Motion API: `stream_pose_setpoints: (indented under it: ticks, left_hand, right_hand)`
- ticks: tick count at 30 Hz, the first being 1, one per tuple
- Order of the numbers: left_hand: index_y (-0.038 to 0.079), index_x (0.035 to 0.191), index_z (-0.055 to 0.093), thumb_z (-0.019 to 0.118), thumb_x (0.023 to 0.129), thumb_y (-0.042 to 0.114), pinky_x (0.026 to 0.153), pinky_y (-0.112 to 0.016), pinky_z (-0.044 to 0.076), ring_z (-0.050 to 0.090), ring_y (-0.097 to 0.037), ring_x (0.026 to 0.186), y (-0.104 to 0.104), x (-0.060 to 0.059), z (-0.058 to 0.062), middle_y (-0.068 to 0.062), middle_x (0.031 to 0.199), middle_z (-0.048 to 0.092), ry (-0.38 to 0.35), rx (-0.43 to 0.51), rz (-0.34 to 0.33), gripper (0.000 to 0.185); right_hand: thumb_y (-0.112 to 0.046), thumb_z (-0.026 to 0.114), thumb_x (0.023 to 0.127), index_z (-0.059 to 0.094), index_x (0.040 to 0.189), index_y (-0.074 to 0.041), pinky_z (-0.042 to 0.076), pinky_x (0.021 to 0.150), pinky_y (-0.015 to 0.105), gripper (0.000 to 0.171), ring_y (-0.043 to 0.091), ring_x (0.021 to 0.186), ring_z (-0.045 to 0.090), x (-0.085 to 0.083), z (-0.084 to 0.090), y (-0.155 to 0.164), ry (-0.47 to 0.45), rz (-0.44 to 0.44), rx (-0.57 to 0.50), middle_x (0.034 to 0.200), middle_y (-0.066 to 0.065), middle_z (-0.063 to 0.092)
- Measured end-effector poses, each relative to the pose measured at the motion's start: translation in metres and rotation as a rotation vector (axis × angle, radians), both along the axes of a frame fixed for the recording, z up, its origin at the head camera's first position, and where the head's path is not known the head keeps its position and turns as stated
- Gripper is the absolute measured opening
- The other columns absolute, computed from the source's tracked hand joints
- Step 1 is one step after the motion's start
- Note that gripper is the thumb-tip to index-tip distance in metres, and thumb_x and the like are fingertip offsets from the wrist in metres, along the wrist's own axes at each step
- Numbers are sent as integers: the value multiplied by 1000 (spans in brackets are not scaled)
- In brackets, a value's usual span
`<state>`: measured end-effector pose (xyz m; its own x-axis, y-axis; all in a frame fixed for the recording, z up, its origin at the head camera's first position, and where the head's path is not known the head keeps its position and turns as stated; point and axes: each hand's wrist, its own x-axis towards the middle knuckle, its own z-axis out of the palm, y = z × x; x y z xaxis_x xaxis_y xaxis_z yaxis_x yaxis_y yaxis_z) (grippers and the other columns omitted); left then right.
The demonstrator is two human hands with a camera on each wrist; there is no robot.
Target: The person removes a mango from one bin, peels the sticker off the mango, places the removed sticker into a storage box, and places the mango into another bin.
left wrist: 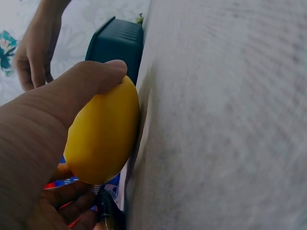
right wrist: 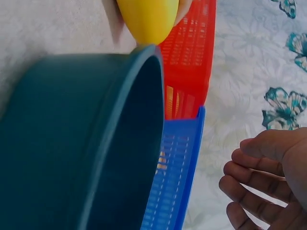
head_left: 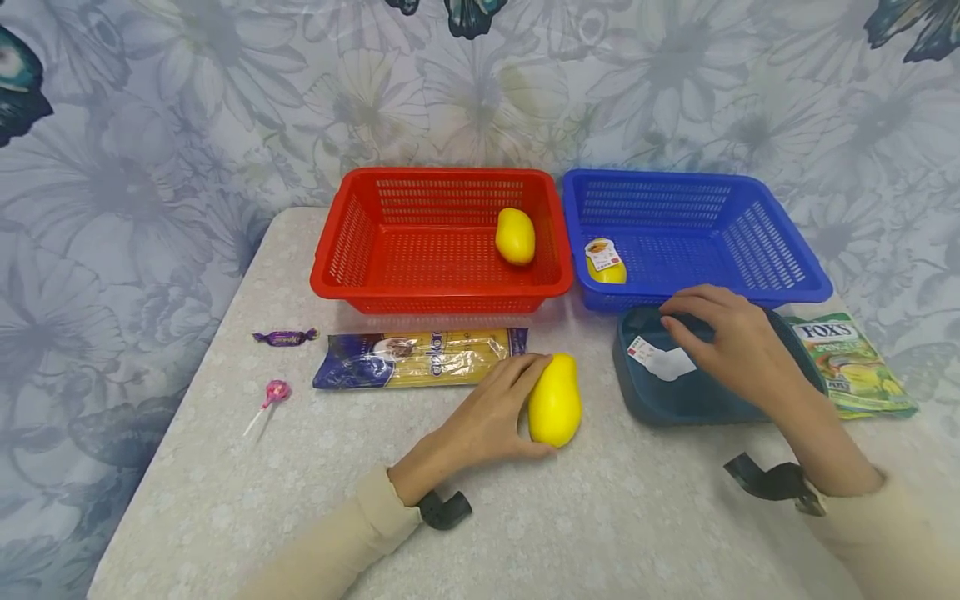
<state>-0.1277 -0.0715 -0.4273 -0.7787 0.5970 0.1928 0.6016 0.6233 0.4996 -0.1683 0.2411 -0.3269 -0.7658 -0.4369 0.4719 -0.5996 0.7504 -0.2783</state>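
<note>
A yellow mango (head_left: 556,402) stands on the table with my left hand (head_left: 491,417) around its left side, thumb and fingers gripping it. In the left wrist view the thumb lies on one end of the mango (left wrist: 105,136). Over the dark teal basin (head_left: 637,392) hovers my right hand (head_left: 731,346), its fingers loosely bent and nothing in them. The right wrist view shows that hand (right wrist: 268,177) apart from the basin's rim (right wrist: 122,112). A white paper label (head_left: 662,359) lies inside the basin, partly hidden.
Behind are a red basket (head_left: 442,292) holding a mango (head_left: 515,237) and a blue basket (head_left: 780,287) with a labelled yellow fruit (head_left: 609,271). A pasta packet (head_left: 420,358), wrapped candy (head_left: 286,337) and lollipop (head_left: 277,391) lie left; a Fox's bag (head_left: 855,367) lies right.
</note>
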Motion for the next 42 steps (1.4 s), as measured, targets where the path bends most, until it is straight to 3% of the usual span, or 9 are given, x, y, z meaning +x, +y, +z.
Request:
stream_pose_setpoints:
  ticks: [4,8,15,23,35,42]
  left_hand:
    - [11,157,29,85,70,55,116,-35,29,34,-21,138,0,0,-1,-3,152,36,20,0,-3,112]
    - [10,156,31,85,70,55,116,-35,29,34,-21,138,-1,0,-1,-3,152,37,34,1,-12,111]
    - [9,157,29,82,71,58,116,-35,28,34,-20,138,1,0,-3,-3,152,36,36,-6,-12,112]
    - [9,157,30,83,71,58,115,-34,29,35,-19,136,0,1,-2,-3,151,38,39,4,-13,112]
    - [9,157,29,83,71,58,115,-34,30,36,-20,136,0,1,-3,-4,151,37,51,2,-20,112]
    - [10,157,30,82,72,58,115,-34,30,36,-19,136,-2,1,-2,-3,151,37,56,-7,-19,111]
  right_hand:
    - [-1,78,82,74,106,-4,50,85,51,24,32,100,63,-8,1,-13,-9,71,6,106,11,69]
    - [-3,76,85,73,111,-4,48,92,55,26,35,106,61,-15,2,-25,-36,94,30,112,13,69]
    - [-9,74,90,73,117,-4,48,95,55,28,34,111,59,-28,2,-42,-100,94,78,118,14,67]
    - [-14,75,90,73,114,-1,50,92,52,27,33,109,61,-45,-4,-61,-30,151,119,114,14,69]
    - [-20,76,90,73,118,-6,47,85,52,32,32,110,58,-60,-4,-80,-41,121,170,119,12,67]
    - [-26,76,90,72,120,-5,47,89,57,37,33,113,57,-66,-6,-90,-88,72,197,120,13,67]
